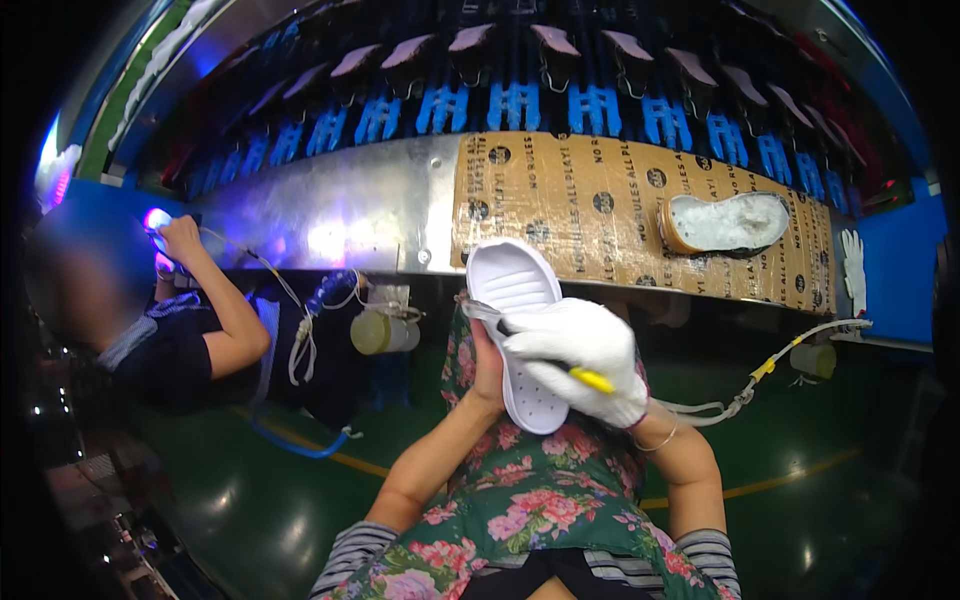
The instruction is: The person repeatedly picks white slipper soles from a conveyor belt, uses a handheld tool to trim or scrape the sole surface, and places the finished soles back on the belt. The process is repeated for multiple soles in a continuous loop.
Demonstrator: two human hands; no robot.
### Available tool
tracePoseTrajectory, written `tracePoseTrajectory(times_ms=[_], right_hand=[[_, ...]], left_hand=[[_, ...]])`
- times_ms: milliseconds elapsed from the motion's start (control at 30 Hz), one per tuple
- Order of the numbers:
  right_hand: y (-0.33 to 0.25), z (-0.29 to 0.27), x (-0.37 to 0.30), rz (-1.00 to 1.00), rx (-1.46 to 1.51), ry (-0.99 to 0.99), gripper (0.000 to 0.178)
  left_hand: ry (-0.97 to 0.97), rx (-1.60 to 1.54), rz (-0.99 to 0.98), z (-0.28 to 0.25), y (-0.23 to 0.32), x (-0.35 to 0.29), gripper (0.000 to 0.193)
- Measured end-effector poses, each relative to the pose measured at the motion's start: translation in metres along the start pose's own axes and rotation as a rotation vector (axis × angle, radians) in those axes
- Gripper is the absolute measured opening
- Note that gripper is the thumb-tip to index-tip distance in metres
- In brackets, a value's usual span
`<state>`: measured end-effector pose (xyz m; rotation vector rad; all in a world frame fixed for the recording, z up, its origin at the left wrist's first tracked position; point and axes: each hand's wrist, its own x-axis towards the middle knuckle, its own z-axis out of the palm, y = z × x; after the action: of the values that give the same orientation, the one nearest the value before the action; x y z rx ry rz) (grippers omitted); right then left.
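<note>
A pale lilac-white foam clog (512,275) is held upright in front of me, with molded ridges at its upper end and small holes in its lower end. My bare left hand (487,365) grips its left edge. My right hand (585,345), in a white knit glove, lies across the middle of the clog, fingers curled round a slim tool with a yellow end (592,380). The tool's dark tip meets the clog's left edge beside a greyish strip (480,310). Its exact kind is hidden by the glove.
Ahead, brown printed cardboard (560,200) covers part of a metal bench (370,200). A whitish shoe-shaped piece with a tan rim (730,222) lies on it. Blue clamps (515,108) line the rack behind. A white glove (853,270) hangs right; a co-worker's arm (225,320) reaches in left.
</note>
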<state>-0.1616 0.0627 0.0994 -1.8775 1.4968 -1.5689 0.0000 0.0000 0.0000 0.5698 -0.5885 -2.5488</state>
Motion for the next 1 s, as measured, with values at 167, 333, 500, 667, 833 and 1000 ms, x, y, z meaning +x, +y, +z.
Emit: tracePoseTrajectory(times_ms=[167, 333, 500, 667, 833, 1000], right_hand=[[0.018, 0.007, 0.015, -0.179, -0.158, 0.101, 0.036], [0.006, 0.007, -0.008, -0.104, 0.081, -0.048, 0.035], [0.013, 0.007, -0.006, -0.207, -0.163, 0.039, 0.038], [0.011, 0.015, -0.013, -0.156, 0.113, -0.056, 0.035], [0.01, 0.024, -0.01, -0.233, -0.15, 0.029, 0.032], [0.011, 0.015, -0.013, -0.17, 0.19, -0.103, 0.032]], left_hand=[[0.019, 0.109, 0.125, 0.007, 0.019, 0.011, 0.091], [-0.121, -0.139, 0.197, -0.011, 0.022, 0.011, 0.094], [-0.059, -0.158, 0.154, -0.004, 0.035, 0.025, 0.104], [-0.247, -0.065, 0.084, -0.015, 0.051, 0.037, 0.125], [-0.227, -0.109, 0.11, -0.004, 0.058, 0.046, 0.132], [-0.309, -0.283, 0.186, -0.016, 0.071, 0.059, 0.128]])
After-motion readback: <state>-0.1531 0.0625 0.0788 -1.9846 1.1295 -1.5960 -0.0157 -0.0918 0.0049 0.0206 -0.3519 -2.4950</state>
